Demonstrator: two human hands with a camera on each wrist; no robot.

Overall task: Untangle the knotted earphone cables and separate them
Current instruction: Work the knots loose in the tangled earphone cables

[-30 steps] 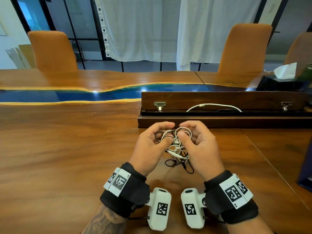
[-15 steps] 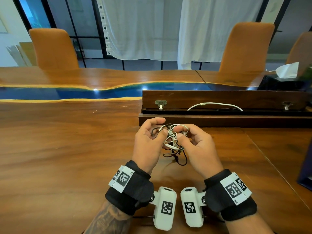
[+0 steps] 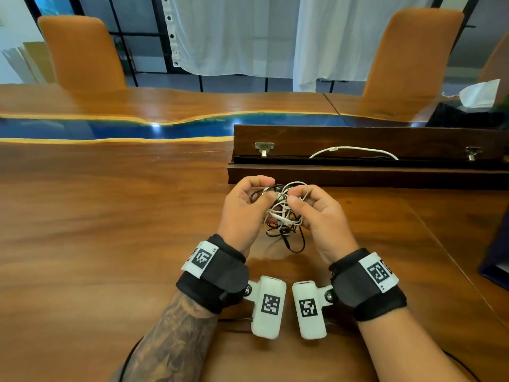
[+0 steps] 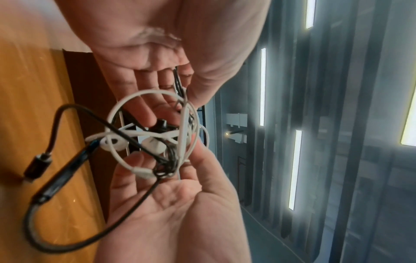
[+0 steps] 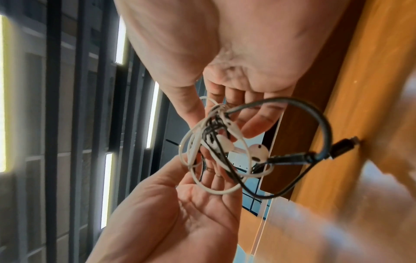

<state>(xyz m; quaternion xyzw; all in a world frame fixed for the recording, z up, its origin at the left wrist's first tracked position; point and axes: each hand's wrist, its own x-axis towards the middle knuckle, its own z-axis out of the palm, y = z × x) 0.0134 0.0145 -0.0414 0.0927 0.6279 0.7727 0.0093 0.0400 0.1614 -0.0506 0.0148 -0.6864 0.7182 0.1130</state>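
Observation:
A tangle of white and black earphone cables (image 3: 283,213) hangs between both hands above the wooden table (image 3: 96,230). My left hand (image 3: 265,193) pinches strands at the tangle's upper left, thumb against fingers. My right hand (image 3: 298,195) pinches a white loop at its upper right. In the left wrist view the left hand (image 4: 180,85) grips black strands, and the right hand (image 4: 171,165) holds the knot by the white earbuds (image 4: 155,145). A black loop (image 3: 298,244) with a plug (image 4: 36,165) dangles below. In the right wrist view the right hand (image 5: 216,113) pinches the knot.
A long dark wooden box (image 3: 358,175) lies just beyond the hands, with a white cable (image 3: 352,148) arching inside it. Orange chairs (image 3: 82,53) stand across the table. A tissue box (image 3: 479,95) sits far right, and a dark blue object (image 3: 495,244) is at the right edge.
Both hands have moved away from me toward the wooden box and lifted the tangle. The fingers have shifted their hold on the strands, and the black loop hangs freer.

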